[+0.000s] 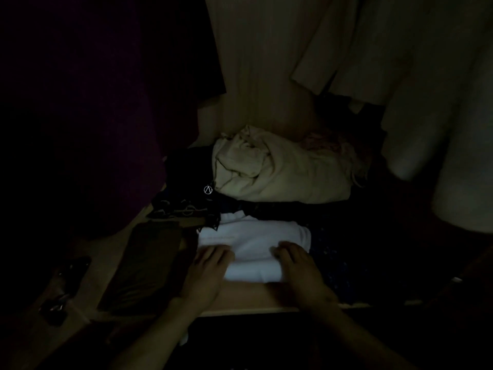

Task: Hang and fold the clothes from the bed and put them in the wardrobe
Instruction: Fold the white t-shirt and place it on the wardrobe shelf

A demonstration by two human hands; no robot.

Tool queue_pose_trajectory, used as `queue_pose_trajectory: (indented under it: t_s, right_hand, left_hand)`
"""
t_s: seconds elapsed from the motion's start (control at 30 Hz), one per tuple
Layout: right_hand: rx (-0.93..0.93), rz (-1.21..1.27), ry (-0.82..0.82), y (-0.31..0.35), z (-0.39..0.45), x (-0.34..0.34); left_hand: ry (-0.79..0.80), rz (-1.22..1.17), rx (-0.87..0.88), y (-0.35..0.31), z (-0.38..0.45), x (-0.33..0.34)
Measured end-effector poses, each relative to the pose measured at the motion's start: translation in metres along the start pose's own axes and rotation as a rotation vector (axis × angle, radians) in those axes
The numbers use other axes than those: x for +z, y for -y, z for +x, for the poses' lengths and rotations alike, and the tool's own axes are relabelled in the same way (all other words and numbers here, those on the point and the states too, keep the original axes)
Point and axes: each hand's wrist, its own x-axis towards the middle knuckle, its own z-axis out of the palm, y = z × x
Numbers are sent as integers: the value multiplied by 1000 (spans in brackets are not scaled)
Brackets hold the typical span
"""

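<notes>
I look into a dark wardrobe. A folded white garment (253,244) lies flat on the wooden shelf (240,297), near its front edge. My left hand (205,273) rests on the garment's left front corner, fingers spread flat. My right hand (301,268) lies on its right front part, fingers curved over the top. Whether either hand grips the cloth is hidden by the dark. Behind it sits a bundled cream garment (277,172), with black clothing (192,177) bearing a small white logo to its left.
A dark brown folded item (149,263) lies left of the white garment, and small dark objects (66,287) lie further left. Dark speckled fabric (338,260) lies to the right. Hanging clothes, purple (93,102) at left and pale (440,116) at right, crowd above.
</notes>
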Motion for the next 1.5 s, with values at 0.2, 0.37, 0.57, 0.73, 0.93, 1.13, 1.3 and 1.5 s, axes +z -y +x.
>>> queue_pose_trajectory:
  t_s: [0.2,0.37,0.57,0.73,0.93,1.13,1.3,1.5]
  right_hand:
    - [-99,-64,58,3,9,-15]
    - [-45,1,-115,25,47,-38]
    - [29,18,12,9,47,27]
    - [67,15,-15,-5,61,41]
    - [93,84,-43,-9,61,48]
    - [114,58,57,-3,58,37]
    - [88,44,75,12,53,0]
    - [240,88,30,16,13,-39]
  left_hand:
    - [196,-156,-52,2,10,-11]
    - [31,-195,-181,-9,50,-27]
    - [258,-165,-97,7,59,17]
    - [262,-268,-144,26,61,47]
    - [226,-195,-130,29,66,56]
    - [277,-120,-153,17,64,40]
    - [81,-76,-325,-20,65,15]
    - [-9,-190,-39,-33,60,5]
